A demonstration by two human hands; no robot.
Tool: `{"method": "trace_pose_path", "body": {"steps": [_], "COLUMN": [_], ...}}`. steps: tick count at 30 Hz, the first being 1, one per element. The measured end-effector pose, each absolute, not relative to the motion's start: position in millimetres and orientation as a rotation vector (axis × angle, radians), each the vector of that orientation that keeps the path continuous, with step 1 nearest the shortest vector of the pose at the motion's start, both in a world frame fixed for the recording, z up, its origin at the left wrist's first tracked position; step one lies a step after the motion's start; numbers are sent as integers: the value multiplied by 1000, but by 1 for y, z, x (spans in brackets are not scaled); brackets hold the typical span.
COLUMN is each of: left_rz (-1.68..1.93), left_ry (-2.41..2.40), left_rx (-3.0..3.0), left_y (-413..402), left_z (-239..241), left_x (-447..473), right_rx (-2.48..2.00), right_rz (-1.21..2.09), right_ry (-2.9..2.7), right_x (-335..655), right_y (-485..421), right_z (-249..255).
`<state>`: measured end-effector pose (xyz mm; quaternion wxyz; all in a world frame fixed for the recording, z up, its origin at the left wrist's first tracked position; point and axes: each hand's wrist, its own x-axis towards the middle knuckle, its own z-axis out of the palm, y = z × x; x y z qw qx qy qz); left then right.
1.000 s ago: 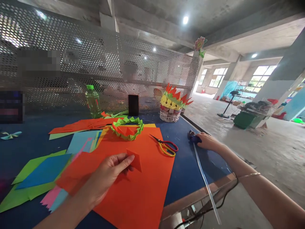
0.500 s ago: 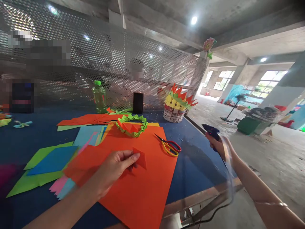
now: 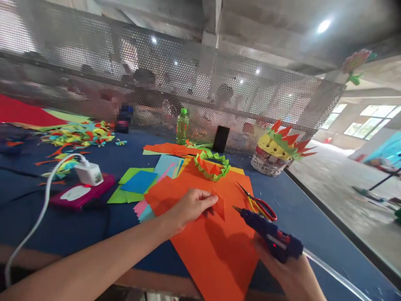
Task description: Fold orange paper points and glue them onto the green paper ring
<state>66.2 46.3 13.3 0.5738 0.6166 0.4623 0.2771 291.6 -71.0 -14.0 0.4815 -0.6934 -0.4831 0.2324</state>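
My left hand pinches a small folded piece of orange paper above a large orange sheet. In my right hand is a dark blue glue gun with a red light on and a clear glue stick out of its rear. The nozzle points left at the folded paper, a short gap away from it. Scissors with red and yellow handles lie just behind the gun. Beyond my left hand sits a ring of folded green paper with orange pieces inside.
A paper basket with orange points stands at the back right. A green-capped bottle and a black upright object are near the mesh screen. Coloured sheets, a white plug on a magenta box and paper scraps lie leftward.
My right hand has brought the glue gun from beyond the table's right edge to beside the folded paper. The view has turned left. My left hand still holds the paper.
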Motion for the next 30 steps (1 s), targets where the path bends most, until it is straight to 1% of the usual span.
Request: {"method": "trace_pose_path", "body": {"steps": [8,13,30], "left_rz": [735,789,785], "left_ry": [1034,1015,943], "left_rx": [1467,1472,1548], "left_y": [44,41,41], "left_z": [16,17,9], "left_x": [65,66,67], "right_rx": [-1713,-1703,-1631], "right_rz": [455,471,384], "right_ry": [-1328,-1404,-1587], "right_x": [276,278,283], "right_y": [-71,-71,-67], "right_z": [-14,-16,-21]}}
